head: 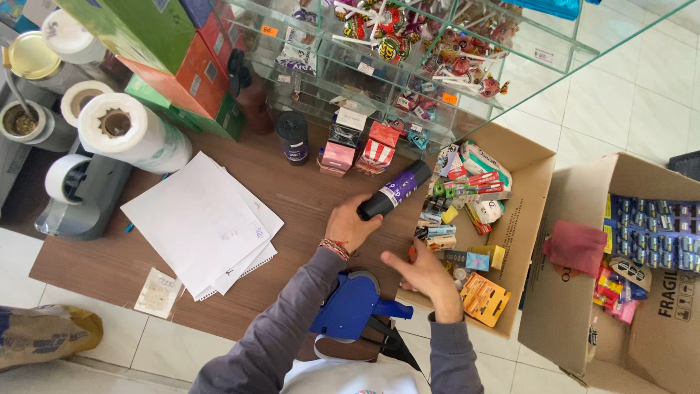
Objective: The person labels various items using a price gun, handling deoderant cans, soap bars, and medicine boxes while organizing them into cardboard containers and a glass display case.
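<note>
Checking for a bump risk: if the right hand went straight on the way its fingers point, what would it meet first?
The right hand points left, toward the left hand holding the black roll. Probably that wrist comes first, though depth is unclear.

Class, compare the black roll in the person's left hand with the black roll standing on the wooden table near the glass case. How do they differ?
The held roll lies tilted, nearly on its side, gripped at one end by the left hand; the standing roll is upright and untouched on the table. The held roll looks longer and slimmer, though viewing angle may exaggerate this. The held roll hangs partly over the open cardboard box; the standing roll sits by the glass case. Both are black with a purple label.
</note>
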